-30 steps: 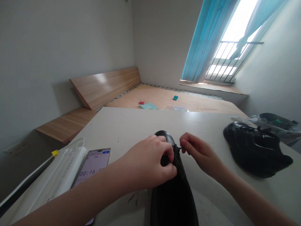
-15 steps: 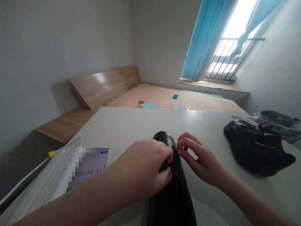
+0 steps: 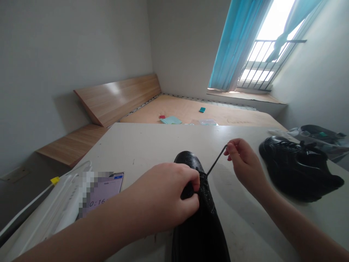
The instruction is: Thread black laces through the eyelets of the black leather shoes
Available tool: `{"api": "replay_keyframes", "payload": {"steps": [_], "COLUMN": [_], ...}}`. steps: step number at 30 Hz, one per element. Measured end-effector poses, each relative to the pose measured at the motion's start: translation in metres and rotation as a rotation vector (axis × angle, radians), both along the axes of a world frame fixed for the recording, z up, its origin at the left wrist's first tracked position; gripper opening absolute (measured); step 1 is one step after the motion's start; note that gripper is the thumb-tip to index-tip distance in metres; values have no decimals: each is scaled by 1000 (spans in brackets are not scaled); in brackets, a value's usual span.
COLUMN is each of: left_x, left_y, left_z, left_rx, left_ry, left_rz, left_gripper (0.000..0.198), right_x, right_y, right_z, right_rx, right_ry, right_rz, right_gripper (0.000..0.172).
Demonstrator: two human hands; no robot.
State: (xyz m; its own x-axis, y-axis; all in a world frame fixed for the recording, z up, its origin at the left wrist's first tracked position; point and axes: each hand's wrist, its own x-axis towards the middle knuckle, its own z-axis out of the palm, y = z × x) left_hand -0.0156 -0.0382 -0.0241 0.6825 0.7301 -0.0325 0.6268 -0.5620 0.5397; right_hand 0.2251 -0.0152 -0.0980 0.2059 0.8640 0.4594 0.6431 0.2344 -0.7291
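A black leather shoe (image 3: 204,233) stands on the white table, its toe pointing away from me. My left hand (image 3: 174,196) lies over its left side, thumb and fingers closed on the upper near the lacing; what exactly is pinched there is partly hidden. A dark shoelace (image 3: 217,160) runs up and to the right from the lacing, drawn straight. Its upper end is pinched in the fingertips of my right hand (image 3: 241,154), which is raised above the table. The second black shoe (image 3: 298,171), with its laces tied, sits to the right, beyond my right hand.
At the left lie a phone (image 3: 109,189) showing a timer and a white object with a cable (image 3: 51,214). Behind the right shoe is a clear plastic bag (image 3: 324,136). A bed board (image 3: 185,107) with small items adjoins the white table's (image 3: 152,140) far edge.
My right hand has moved up and right from the shoe, pulling the shoelace out straight. My left hand keeps its grip on the shoe almost unmoved. The view has shifted slightly.
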Motion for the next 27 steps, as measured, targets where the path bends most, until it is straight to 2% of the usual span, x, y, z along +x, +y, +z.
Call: {"api": "replay_keyframes", "payload": {"steps": [7,11,13,18,23,27], "left_x": [1,2,3,7,5,5], "left_y": [2,4,3,-2,-6,-10], "left_z": [-1,-4,-5,-3,-2,-2], "left_rx": [-88,-115,-89,126,229,445], "left_ry": [-63,-67,-52,70,75,10], "left_rz": [66,54,34,7,-70,-241], "left_gripper": [3,3,2,5,7,11], "right_x": [-23,-33,-36,-40,-39,-39], "right_y": [-17,-35,-41,-45,-44,-44], "right_z": [9,13,15,18,19,19], "right_rx": [-71,-71,-69,-86,-107,-81], "right_ry": [41,-104,-144,-153,-124,-124], "right_rz": [259,552,649,724,730,729], "right_gripper": [21,17,20,12,9,11]}}
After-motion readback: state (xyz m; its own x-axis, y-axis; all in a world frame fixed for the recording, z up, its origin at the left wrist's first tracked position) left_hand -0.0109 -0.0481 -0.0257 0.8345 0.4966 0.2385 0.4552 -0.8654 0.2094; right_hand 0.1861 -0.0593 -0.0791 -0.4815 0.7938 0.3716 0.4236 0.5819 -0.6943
